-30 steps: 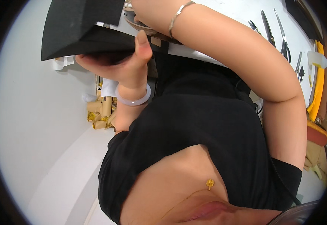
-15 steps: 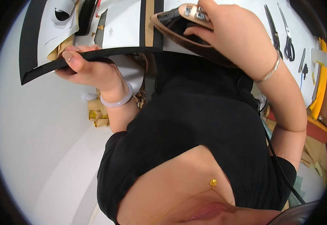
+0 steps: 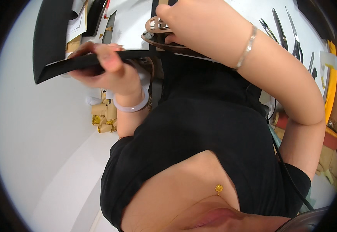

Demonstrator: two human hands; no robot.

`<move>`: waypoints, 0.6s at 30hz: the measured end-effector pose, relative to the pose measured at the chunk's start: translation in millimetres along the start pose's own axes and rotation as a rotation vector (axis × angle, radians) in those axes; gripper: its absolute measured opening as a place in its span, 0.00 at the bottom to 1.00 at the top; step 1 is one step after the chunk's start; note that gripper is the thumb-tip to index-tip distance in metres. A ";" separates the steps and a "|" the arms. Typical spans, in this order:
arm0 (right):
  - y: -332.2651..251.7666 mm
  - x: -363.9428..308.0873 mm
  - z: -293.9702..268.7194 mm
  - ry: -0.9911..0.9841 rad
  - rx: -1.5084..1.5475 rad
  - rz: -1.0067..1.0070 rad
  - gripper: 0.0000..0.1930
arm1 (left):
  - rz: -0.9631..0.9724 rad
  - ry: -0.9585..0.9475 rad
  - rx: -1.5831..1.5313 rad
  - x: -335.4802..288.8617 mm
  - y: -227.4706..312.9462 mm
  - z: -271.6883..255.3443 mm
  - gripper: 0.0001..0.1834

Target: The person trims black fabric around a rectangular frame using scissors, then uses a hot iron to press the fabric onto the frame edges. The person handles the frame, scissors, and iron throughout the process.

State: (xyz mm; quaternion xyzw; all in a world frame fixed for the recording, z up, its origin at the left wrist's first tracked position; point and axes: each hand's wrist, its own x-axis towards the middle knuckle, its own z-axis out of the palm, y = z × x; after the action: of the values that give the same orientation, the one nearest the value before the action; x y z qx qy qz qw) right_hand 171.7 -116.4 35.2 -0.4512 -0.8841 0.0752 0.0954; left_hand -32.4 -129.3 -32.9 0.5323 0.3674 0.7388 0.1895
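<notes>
In the head view, the left hand (image 3: 108, 71) is clamped on the near edge of the black strip (image 3: 53, 33), with the thumb lying over it; this hand is a little blurred. To the left of the hand, the strip makes a corner. The right hand (image 3: 197, 27) has its fingers closed around the handle of the iron (image 3: 155, 25), near the front edge of the white table (image 3: 131, 29). Whether the iron touches the strip, I cannot tell. Farther right, scissors (image 3: 280, 31) lie on the table.

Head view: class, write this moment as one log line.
left hand: holds black piece | right hand: grips iron | scissors: lying on white table
</notes>
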 end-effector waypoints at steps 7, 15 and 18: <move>-9.1 28.6 20.7 -0.083 -0.075 0.010 0.12 | 0.093 -0.064 0.010 -19.2 2.5 17.2 0.46; -1.2 32.9 13.3 -0.059 -0.009 -0.041 0.15 | -0.012 -0.200 0.003 -43.0 0.0 15.3 0.60; 15.9 16.5 3.9 -0.072 0.051 0.050 0.19 | -0.093 -0.281 0.147 -70.4 -18.7 5.9 0.65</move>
State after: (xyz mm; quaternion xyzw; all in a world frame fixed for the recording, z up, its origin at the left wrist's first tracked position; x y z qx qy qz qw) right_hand 173.8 -93.9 29.7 -0.4678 -0.8731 0.1161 0.0730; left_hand -3.6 -162.3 -91.4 0.6252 0.4146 0.6186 0.2335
